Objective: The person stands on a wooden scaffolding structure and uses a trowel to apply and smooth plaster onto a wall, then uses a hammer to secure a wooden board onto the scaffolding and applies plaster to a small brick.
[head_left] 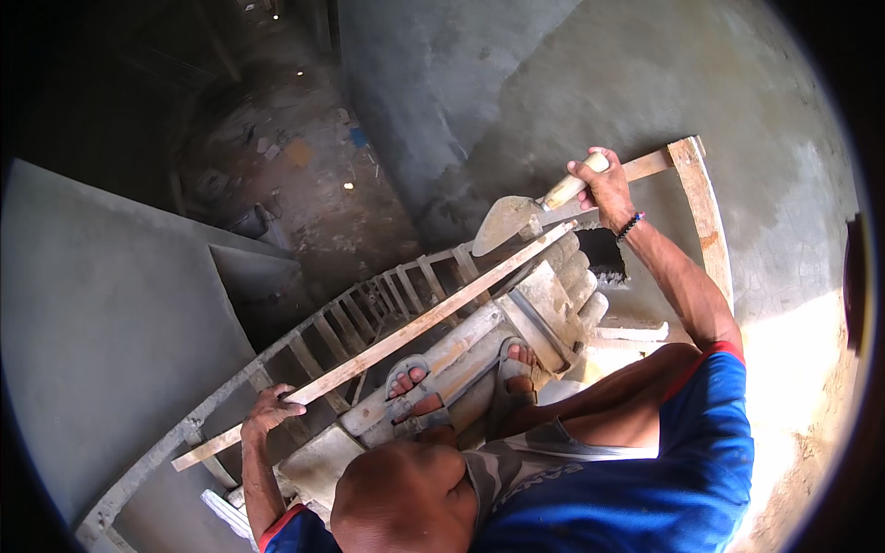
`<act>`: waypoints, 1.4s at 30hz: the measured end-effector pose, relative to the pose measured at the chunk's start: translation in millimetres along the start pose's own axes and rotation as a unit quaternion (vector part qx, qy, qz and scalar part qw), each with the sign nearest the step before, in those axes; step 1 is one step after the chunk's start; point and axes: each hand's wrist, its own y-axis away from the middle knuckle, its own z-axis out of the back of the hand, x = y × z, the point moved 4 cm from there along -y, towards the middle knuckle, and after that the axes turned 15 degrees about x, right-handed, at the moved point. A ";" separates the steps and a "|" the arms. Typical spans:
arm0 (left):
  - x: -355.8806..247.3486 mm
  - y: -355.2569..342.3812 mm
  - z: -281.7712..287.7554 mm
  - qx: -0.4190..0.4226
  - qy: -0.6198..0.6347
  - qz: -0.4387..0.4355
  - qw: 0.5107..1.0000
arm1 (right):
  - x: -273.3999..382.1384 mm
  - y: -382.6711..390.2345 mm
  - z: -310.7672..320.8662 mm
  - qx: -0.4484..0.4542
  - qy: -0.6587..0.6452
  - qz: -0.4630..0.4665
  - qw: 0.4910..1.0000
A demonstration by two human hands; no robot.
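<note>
My left hand point(267, 411) is closed around a long, straight wooden batten point(415, 324) toward its lower left end. The batten slants up to the right, in front of my feet. In my right hand point(608, 192) is a trowel point(505, 224), gripped by its pale wooden handle. Its broad, plaster-coloured blade points left and down, near the batten's upper right end; whether blade and batten touch, I cannot tell. A dark bracelet circles my right wrist.
My sandalled feet point(419, 382) are on a raised platform of planks and poles point(479, 341). Beyond it runs a ladder-like wooden frame point(304, 350). Grey plastered walls point(636, 83) stand on both sides. Far below lies a littered floor point(304, 184). An upright timber point(701, 203) stands right.
</note>
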 end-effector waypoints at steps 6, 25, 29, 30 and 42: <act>-3.8 7.1 -0.5 -0.002 0.038 0.017 0.999 | 10.1 -23.2 -8.0 0.089 -0.063 -0.090 0.990; -58.2 16.3 -43.4 0.034 -0.132 0.037 0.990 | -81.0 83.6 60.4 0.186 -0.095 -0.316 0.926; -92.8 -14.3 -61.0 0.043 -0.081 -0.041 0.995 | -131.8 113.8 43.2 0.195 -0.127 -0.336 0.913; -100.2 -24.6 -67.2 0.043 -0.080 -0.038 0.995 | -139.4 108.9 35.8 0.217 -0.083 -0.279 0.932; -148.3 -45.8 -84.6 -0.038 -0.276 -0.024 0.960 | -197.1 40.1 -45.9 0.322 0.586 0.033 0.743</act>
